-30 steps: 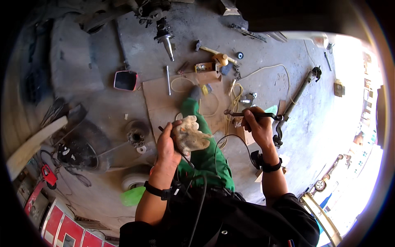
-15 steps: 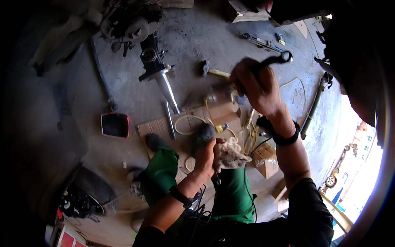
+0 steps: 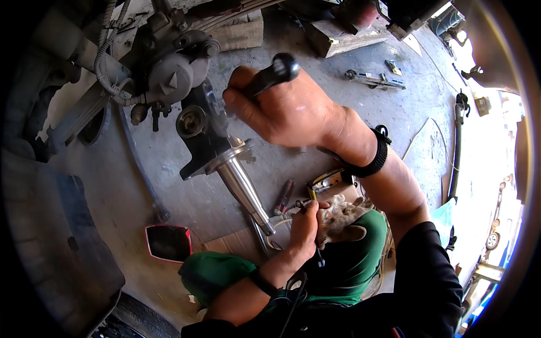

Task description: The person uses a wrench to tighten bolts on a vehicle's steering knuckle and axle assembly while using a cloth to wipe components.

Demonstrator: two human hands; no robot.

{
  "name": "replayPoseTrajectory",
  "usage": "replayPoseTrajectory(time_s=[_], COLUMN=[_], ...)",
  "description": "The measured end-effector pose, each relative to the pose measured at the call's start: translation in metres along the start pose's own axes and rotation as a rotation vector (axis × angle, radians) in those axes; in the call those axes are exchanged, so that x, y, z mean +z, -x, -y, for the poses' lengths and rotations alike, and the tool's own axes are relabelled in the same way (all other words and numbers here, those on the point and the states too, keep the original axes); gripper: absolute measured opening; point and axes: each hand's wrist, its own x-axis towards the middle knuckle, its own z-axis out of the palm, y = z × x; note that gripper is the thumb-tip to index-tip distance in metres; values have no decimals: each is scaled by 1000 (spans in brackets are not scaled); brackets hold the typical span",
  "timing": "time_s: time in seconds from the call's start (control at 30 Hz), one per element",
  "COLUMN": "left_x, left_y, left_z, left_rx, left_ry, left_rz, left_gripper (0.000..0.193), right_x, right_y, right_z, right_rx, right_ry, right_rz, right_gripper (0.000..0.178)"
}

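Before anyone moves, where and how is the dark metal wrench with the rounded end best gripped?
Probably by the slim shaft of the dark metal wrench, behind its thicker rounded end, coming from the lower right as the bare right hand does. The narrow shaft lets a fist close around it, leaving the bulky end projecting.

The wheel spindle [image 3: 242,186] is jutting toward the near side, left of centre. The wrench [image 3: 284,67] is hanging farther right; the work glove [image 3: 341,219], nearer, right of the spindle's tip. The dustpan [image 3: 169,245] is lying left on the floor [image 3: 143,281], the wooden block [image 3: 234,31] far behind.
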Motion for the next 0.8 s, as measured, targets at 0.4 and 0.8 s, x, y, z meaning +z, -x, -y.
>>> replayPoseTrajectory(time_s=[0.4,0.8], left_x=[7,6], left_y=[4,19], left_z=[-3,-10], left_rx=[67,78], left_ry=[6,29], left_rz=[61,93], left_gripper=[33,31], right_x=[7,20], right_y=[-18,-53], right_z=[6,-18], right_rx=[-17,41], right_ry=[-22,21], right_rz=[66,30], right_gripper=[43,39])
